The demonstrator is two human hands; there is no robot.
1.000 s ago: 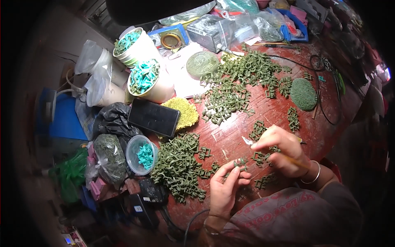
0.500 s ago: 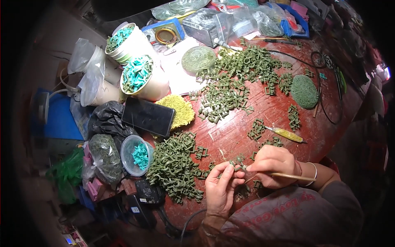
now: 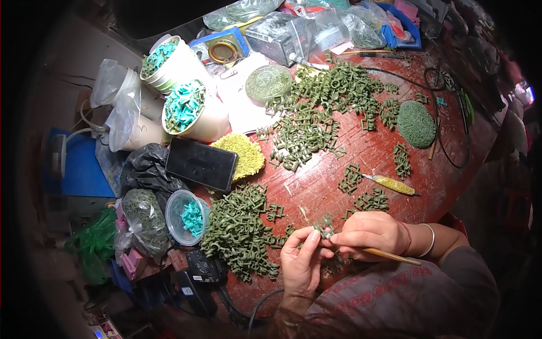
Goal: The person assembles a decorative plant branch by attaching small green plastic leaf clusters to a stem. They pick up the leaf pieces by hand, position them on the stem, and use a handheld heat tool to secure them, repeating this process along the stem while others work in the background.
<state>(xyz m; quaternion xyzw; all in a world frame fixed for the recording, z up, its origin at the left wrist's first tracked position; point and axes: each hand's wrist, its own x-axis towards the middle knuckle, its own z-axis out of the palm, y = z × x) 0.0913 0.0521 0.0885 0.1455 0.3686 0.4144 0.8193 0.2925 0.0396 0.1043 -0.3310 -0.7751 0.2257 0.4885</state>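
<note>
Near the table's front edge, my left hand (image 3: 304,261) pinches a small green piece (image 3: 324,230) between thumb and fingers. My right hand (image 3: 374,231) is closed around a thin tool with a wooden handle (image 3: 390,256), whose back end sticks out toward my wrist. Its tip meets the piece at my left fingertips, but the fingers partly hide the contact. Just left of my hands lies a large heap of small dark-green ring-like pieces (image 3: 237,234). A few more of these pieces (image 3: 371,200) lie right beyond my right hand.
A yellow-handled pointed tool (image 3: 392,184) lies beyond my right hand. Another heap of green pieces (image 3: 316,116) spreads across the red table (image 3: 316,183). At left stand a clear tub (image 3: 183,233) with turquoise pieces, a black phone (image 3: 201,164) on a yellow sponge (image 3: 248,158), and white buckets (image 3: 212,121).
My right hand has dropped slightly and turned, and the wooden handle's back end has swung down toward me. The left hand stays nearly in place, still pinching the piece.
</note>
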